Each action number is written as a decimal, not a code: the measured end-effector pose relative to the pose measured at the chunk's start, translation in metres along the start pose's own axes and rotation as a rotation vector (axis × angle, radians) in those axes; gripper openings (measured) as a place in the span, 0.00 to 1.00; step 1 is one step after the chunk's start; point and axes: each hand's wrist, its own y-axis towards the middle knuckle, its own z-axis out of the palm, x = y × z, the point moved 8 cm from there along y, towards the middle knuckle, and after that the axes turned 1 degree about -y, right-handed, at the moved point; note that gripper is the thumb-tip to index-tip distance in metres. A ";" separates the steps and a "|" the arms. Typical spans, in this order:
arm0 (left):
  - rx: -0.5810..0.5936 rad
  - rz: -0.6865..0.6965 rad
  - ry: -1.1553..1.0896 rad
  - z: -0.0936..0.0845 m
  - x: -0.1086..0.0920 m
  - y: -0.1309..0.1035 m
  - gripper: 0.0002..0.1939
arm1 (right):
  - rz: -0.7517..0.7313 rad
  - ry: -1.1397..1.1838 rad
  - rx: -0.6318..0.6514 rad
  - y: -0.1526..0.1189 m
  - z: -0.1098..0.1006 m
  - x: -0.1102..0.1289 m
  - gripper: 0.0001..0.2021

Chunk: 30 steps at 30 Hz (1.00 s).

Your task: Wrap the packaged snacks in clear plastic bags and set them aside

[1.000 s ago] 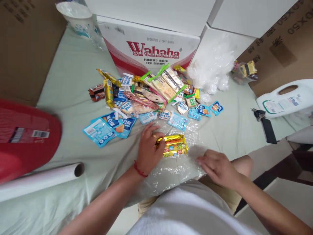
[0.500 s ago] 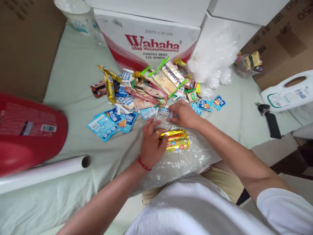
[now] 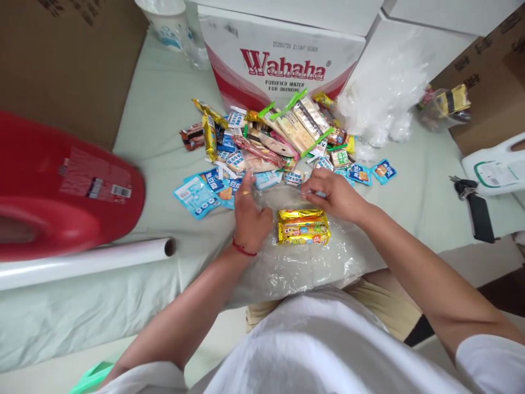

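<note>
Several yellow wrapped bars (image 3: pixel 304 229) lie side by side on a sheet of clear plastic film (image 3: pixel 287 268) near the table's front edge. My left hand (image 3: pixel 251 213), with a red string on the wrist, is just left of the bars, its fingers pinched at the film's far left part. Behind the bars, my right hand (image 3: pixel 330 192) is closed on the film's far edge. Beyond both hands lies a heap of wrapped snacks (image 3: pixel 262 142), with blue packets (image 3: pixel 197 196) at its left and more blue packets (image 3: pixel 384 171) at its right.
A white Wahaha box (image 3: pixel 283 60) stands behind the heap, with crumpled clear plastic (image 3: pixel 381 104) beside it. At the left are a red container (image 3: pixel 82 191) and a white roll (image 3: pixel 90 262). Keys with a black case (image 3: pixel 480 218) and a white jug (image 3: pixel 500 169) are at the right.
My left hand has moved off the yellow bars to the film beside them. My right hand has drawn the film's far edge up slightly. The view has shifted left.
</note>
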 end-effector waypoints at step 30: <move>0.315 0.631 0.176 -0.084 -0.096 -0.068 0.16 | -0.256 -0.139 -0.157 -0.128 0.053 0.037 0.14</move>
